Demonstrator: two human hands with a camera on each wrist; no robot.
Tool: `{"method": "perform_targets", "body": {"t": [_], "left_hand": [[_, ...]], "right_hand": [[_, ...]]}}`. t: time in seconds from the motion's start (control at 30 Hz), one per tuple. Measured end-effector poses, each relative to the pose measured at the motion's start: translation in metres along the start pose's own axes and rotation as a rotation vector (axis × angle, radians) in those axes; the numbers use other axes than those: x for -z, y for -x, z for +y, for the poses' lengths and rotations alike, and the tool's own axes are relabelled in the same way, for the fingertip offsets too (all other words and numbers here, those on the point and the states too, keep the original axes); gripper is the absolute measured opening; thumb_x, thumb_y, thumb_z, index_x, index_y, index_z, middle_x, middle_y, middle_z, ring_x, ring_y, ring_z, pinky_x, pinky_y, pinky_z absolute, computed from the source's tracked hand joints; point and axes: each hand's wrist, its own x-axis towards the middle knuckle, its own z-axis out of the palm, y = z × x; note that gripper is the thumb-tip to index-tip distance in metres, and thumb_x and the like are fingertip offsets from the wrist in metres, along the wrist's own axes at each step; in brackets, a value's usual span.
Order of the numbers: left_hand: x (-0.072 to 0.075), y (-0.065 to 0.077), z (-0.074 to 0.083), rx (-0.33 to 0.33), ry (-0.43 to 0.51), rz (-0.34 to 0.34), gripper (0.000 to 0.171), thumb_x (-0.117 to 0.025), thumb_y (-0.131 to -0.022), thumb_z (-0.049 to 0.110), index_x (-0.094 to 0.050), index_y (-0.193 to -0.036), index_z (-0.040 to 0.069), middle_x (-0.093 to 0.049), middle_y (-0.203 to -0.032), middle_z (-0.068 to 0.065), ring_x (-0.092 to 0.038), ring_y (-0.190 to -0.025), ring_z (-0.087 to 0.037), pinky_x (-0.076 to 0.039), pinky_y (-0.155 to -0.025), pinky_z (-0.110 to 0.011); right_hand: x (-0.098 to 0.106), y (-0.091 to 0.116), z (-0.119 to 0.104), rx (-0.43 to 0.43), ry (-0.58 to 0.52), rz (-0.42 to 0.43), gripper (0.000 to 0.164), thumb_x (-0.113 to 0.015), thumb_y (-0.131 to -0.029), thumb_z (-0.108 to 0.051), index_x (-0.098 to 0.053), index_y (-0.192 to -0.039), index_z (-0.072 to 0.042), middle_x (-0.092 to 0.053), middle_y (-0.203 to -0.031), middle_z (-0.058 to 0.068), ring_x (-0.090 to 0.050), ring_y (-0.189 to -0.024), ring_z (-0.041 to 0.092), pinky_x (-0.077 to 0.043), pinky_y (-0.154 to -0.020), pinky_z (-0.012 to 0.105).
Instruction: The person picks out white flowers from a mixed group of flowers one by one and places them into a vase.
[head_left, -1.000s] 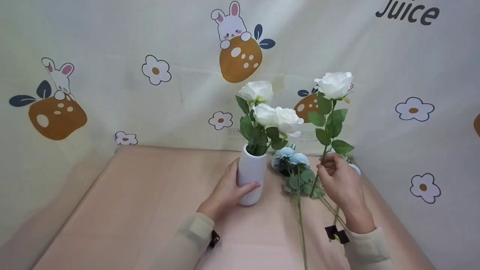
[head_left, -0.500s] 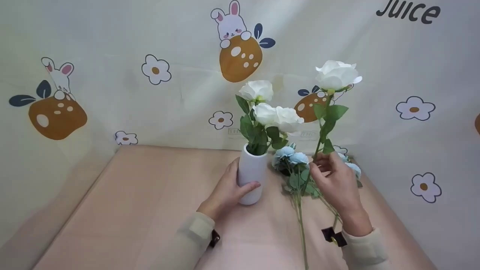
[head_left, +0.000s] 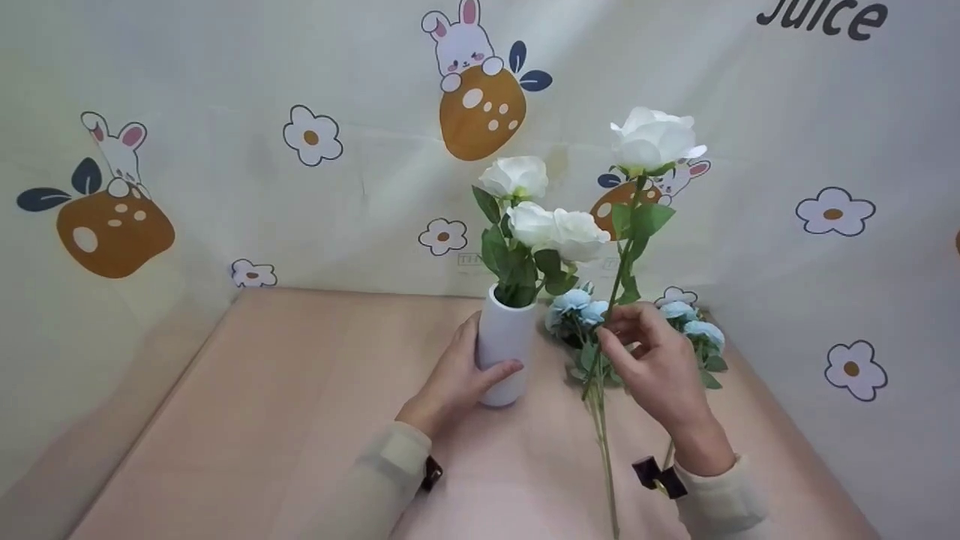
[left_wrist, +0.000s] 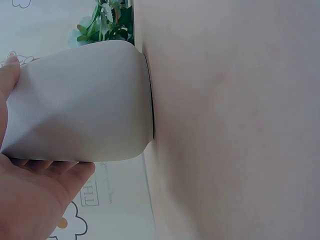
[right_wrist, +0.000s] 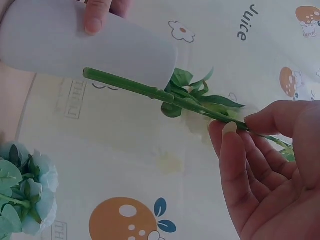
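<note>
A white vase [head_left: 504, 345] stands upright on the table with several white roses [head_left: 531, 225] in its mouth. My left hand [head_left: 457, 382] grips the vase's side, thumb across the front; in the left wrist view the vase [left_wrist: 85, 105] has its base on the table. To the right, my right hand [head_left: 660, 367] pinches the green stem of a single white rose [head_left: 652, 142] between thumb and fingers, bloom up. The right wrist view shows that stem [right_wrist: 130, 86] reaching past my fingertips, its cut end overlapping the vase there.
Light blue flowers [head_left: 571, 304] lie on the table behind and beside the right hand, with more blue flowers [head_left: 701, 330] at the right edge. Their long stems [head_left: 606, 465] run toward the front. A printed cloth backdrop [head_left: 360, 187] rises behind the pink table [head_left: 300, 420].
The right hand has moved left toward the vase with the white rose, whose bloom is now higher. The left hand keeps its grip on the vase.
</note>
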Motion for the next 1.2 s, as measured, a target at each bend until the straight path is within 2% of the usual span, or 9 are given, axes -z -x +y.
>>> {"method": "perform_targets", "body": {"t": [0.37,0.6,0.77,0.87,1.07,1.13,1.2], "left_hand": [[0.001,-0.002,0.004,0.011,0.005,0.002,0.104,-0.088,-0.094,0.044,-0.026,-0.173,0.014,-0.043,-0.168,-0.014,-0.05,-0.152,-0.035,-0.04,-0.13,-0.061],[-0.003,-0.005,0.005,0.002,-0.003,-0.001,0.102,-0.088,-0.094,0.043,-0.028,-0.171,0.013,-0.048,-0.163,-0.014,-0.053,-0.148,-0.034,-0.042,-0.128,-0.059],[-0.003,-0.005,0.004,0.018,-0.002,-0.007,0.102,-0.088,-0.094,0.042,-0.028,-0.172,0.015,-0.048,-0.164,-0.011,-0.051,-0.151,-0.031,-0.04,-0.13,-0.057],[-0.002,-0.004,0.005,0.03,0.011,-0.006,0.102,-0.088,-0.094,0.044,-0.028,-0.172,0.016,-0.047,-0.164,-0.011,-0.051,-0.151,-0.032,-0.04,-0.13,-0.058],[-0.001,-0.004,0.005,0.042,0.027,-0.01,0.104,-0.088,-0.094,0.045,-0.027,-0.172,0.017,-0.046,-0.165,-0.011,-0.052,-0.15,-0.033,-0.042,-0.128,-0.059],[-0.001,-0.003,0.004,0.049,0.026,-0.014,0.104,-0.088,-0.094,0.045,-0.027,-0.173,0.017,-0.046,-0.165,-0.011,-0.052,-0.15,-0.033,-0.042,-0.128,-0.06],[-0.001,-0.002,0.003,0.051,0.022,-0.019,0.104,-0.087,-0.094,0.046,-0.026,-0.173,0.018,-0.046,-0.165,-0.011,-0.052,-0.15,-0.032,-0.043,-0.128,-0.059]], "right_hand": [[-0.017,-0.008,-0.019,0.072,-0.139,-0.012,0.015,-0.077,-0.102,-0.008,-0.071,-0.116,-0.007,-0.075,-0.098,0.001,-0.07,-0.083,0.009,-0.055,-0.067,0.021],[-0.028,-0.03,-0.035,0.075,-0.189,0.024,0.016,-0.076,-0.104,-0.011,-0.07,-0.117,-0.004,-0.078,-0.101,0.006,-0.072,-0.082,0.009,-0.058,-0.066,0.02],[-0.034,-0.046,-0.048,0.067,-0.251,0.078,0.022,-0.077,-0.104,-0.015,-0.069,-0.12,-0.002,-0.08,-0.105,0.01,-0.077,-0.086,0.013,-0.062,-0.067,0.021],[-0.036,-0.055,-0.055,0.1,-0.302,0.13,0.023,-0.077,-0.104,-0.013,-0.068,-0.12,0.0,-0.079,-0.103,0.013,-0.078,-0.083,0.015,-0.063,-0.065,0.023],[-0.04,-0.069,-0.065,0.177,-0.345,0.185,0.022,-0.073,-0.106,-0.011,-0.066,-0.123,0.002,-0.077,-0.103,0.016,-0.077,-0.081,0.008,-0.065,-0.063,0.025],[-0.044,-0.071,-0.064,0.178,-0.328,0.178,0.022,-0.073,-0.106,-0.012,-0.066,-0.123,0.001,-0.078,-0.104,0.016,-0.077,-0.081,0.01,-0.064,-0.063,0.024],[-0.05,-0.071,-0.061,0.176,-0.308,0.159,0.021,-0.073,-0.106,-0.012,-0.066,-0.122,0.001,-0.078,-0.103,0.016,-0.077,-0.078,0.02,-0.063,-0.062,0.023]]}}
